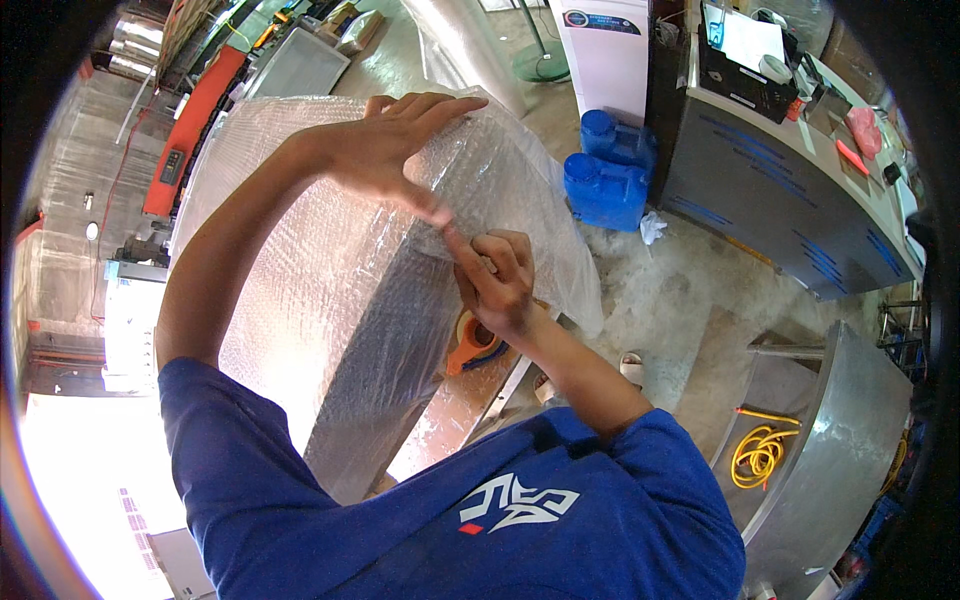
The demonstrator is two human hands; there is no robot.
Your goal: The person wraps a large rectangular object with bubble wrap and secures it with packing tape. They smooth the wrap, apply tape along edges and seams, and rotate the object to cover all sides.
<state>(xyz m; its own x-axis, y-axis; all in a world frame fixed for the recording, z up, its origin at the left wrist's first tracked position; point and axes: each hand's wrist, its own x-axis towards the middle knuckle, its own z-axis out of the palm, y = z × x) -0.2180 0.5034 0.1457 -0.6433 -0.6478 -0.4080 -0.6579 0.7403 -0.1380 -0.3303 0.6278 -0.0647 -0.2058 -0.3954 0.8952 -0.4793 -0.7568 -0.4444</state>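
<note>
A large boxy object is covered in clear bubble wrap (290,250), with a dark side showing through near me. My left hand (395,150) lies over its upper corner, fingers spread and thumb reaching down toward my right hand. Close against that corner is my right hand (497,285), its index finger stretched out to the wrap by my left thumb. Its other fingers are curled in; what they hold, if anything, I cannot make out. Below my right wrist, an orange tape dispenser (468,345) lies on a brown surface, partly hidden by my arm.
Two blue jerrycans (608,185) stand on the floor beyond the wrapped object. A dark-sided counter (770,190) with papers and tools is at the far right. Nearer right, a metal cabinet (840,430) sits by a coiled yellow hose (760,455). A roll of clear wrap (465,50) stands behind.
</note>
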